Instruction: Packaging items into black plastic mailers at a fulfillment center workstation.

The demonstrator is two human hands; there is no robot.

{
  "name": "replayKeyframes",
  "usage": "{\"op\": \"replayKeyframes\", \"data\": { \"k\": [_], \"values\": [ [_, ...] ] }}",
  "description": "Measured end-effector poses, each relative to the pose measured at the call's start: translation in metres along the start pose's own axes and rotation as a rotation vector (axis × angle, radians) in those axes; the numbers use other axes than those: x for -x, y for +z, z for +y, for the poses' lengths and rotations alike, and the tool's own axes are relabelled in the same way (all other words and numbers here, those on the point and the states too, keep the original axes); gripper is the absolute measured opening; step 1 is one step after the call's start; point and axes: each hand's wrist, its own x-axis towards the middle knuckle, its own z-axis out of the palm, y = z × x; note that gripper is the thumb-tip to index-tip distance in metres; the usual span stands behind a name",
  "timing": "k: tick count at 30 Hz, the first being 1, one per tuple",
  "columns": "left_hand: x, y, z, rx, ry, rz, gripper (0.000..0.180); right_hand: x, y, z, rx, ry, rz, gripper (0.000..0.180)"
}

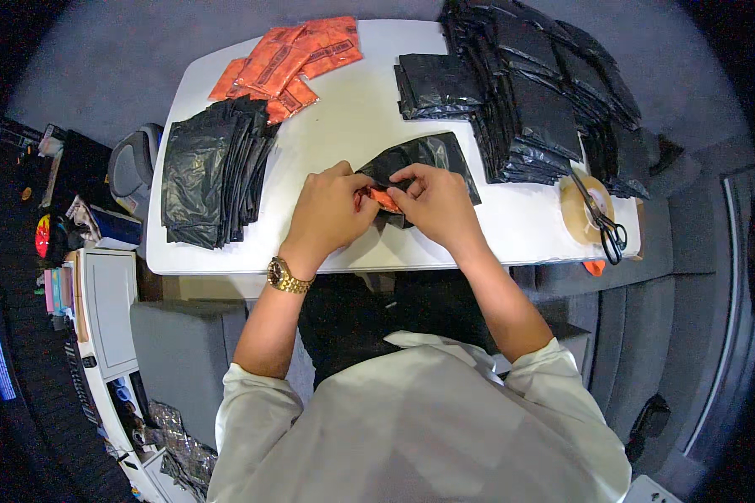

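Close to the table's front edge, a black plastic bag [432,155] is between my two hands. An orange packet [384,199] shows at the bag's mouth, mostly hidden by the black plastic and my fingers. My left hand [331,210], with a gold watch on its wrist, pinches the bag's near left side beside the packet. The fingers of my right hand [434,205] are closed on the bag's edge at the other side of the packet. Exactly which layer each fingertip grips is hard to make out.
Flat black bags [201,176] lie stacked at the left of the white table [352,101]. Orange packets [285,59] lie behind them. Piles of folded black parcels [528,101] fill the back right. Scissors [600,220] rest on a tape roll [575,214] at the right edge.
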Motion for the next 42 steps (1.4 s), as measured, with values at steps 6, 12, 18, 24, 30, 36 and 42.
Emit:
{"op": "replayKeyframes", "data": {
  "k": [6,12,18,24,30,36,42],
  "values": [
    [0.002,0.002,-0.001,0.054,-0.008,0.074,0.024,-0.003,-0.007,0.004,-0.033,0.042,-0.073,0.029],
    [0.009,0.012,0.016,-0.124,0.076,0.109,0.016,-0.006,-0.006,-0.005,-0.057,0.042,-0.076,0.03],
    [0.018,0.01,-0.002,0.012,0.252,0.149,0.031,0.001,-0.004,-0.014,-0.008,-0.05,0.004,0.03],
    [0.033,0.017,-0.018,0.571,-0.192,0.303,0.057,0.002,-0.001,-0.005,-0.016,-0.066,0.038,0.027],
    [0.031,0.021,-0.017,0.303,-0.331,0.103,0.04,0.0,0.008,-0.012,0.003,-0.135,0.155,0.019],
    [0.03,0.028,-0.016,0.994,-0.431,0.201,0.025,0.002,0.006,-0.022,-0.03,-0.129,0.186,0.017],
    [0.028,0.039,0.006,1.18,-0.442,0.225,0.026,0.0,0.011,-0.019,-0.065,-0.233,0.264,0.016]
  ]
}}
